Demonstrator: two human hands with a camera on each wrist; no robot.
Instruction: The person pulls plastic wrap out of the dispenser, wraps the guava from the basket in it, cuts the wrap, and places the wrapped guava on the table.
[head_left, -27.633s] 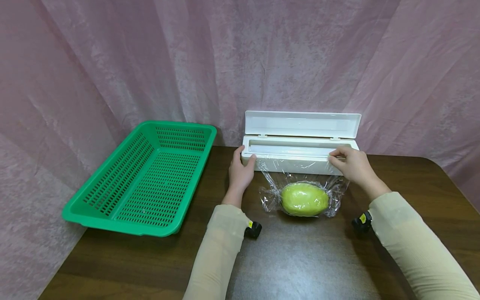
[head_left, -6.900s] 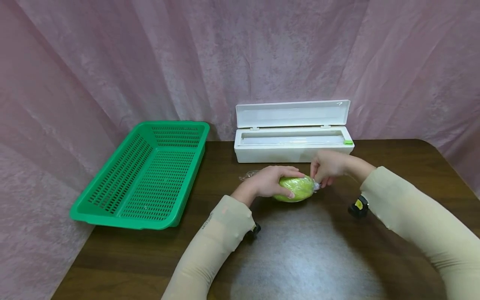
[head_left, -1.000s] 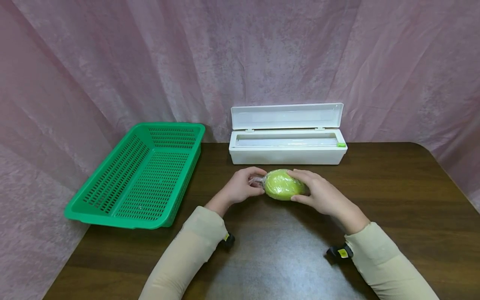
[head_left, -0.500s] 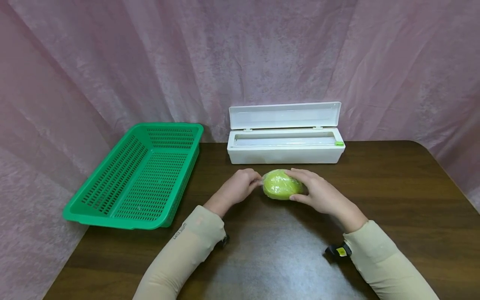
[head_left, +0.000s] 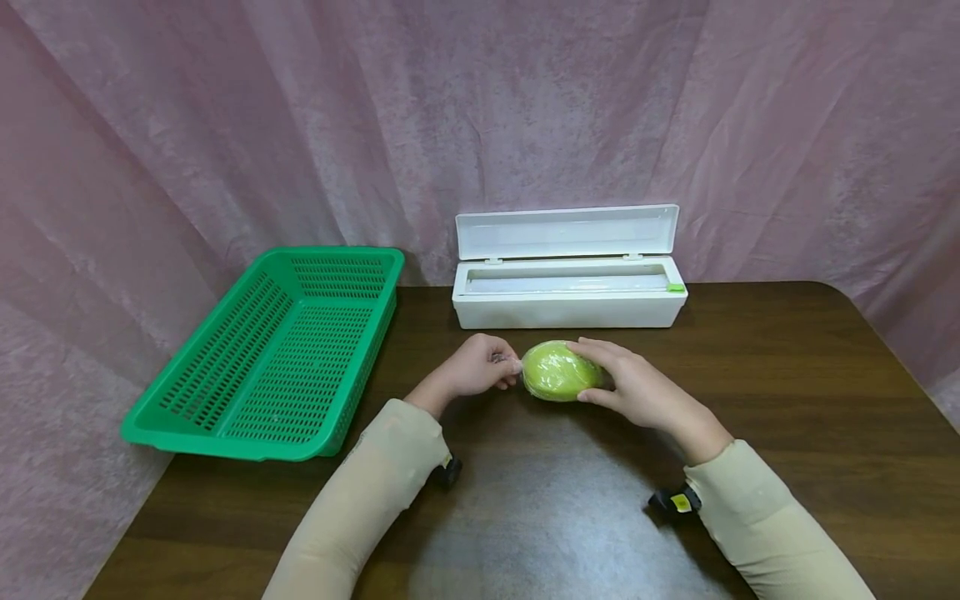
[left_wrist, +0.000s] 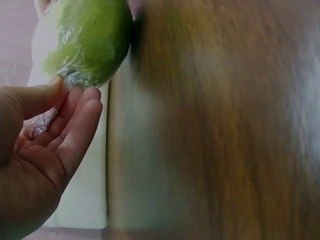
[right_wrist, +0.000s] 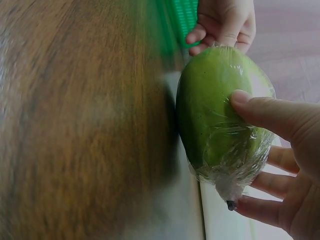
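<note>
A smooth green oval fruit (head_left: 557, 371), papaya-like and wrapped in clear cling film, is held low over the table. My left hand (head_left: 480, 364) pinches the twisted film (left_wrist: 72, 77) at the fruit's left end between thumb and fingers. A crumpled film tail (left_wrist: 40, 125) runs through that palm. From the right, my right hand (head_left: 637, 385) grips the fruit, thumb (right_wrist: 242, 97) on the near side and fingers behind. In the right wrist view, a gathered film knot (right_wrist: 230, 189) with a dark tip sticks out at the fruit's right end.
Behind the hands stands a white cling film dispenser (head_left: 570, 313), lid raised, roll inside, green slider (head_left: 676, 287) at its right end. To the left is a green plastic basket (head_left: 401, 287) with slotted walls. A pink curtain (head_left: 480, 108) hangs behind the brown wooden table (head_left: 787, 383).
Half a minute ago film ran from the dispenser to the fruit; it is now separate. In the last second my left hand has turned while twisting the left film end; my right hand kept its grip.
</note>
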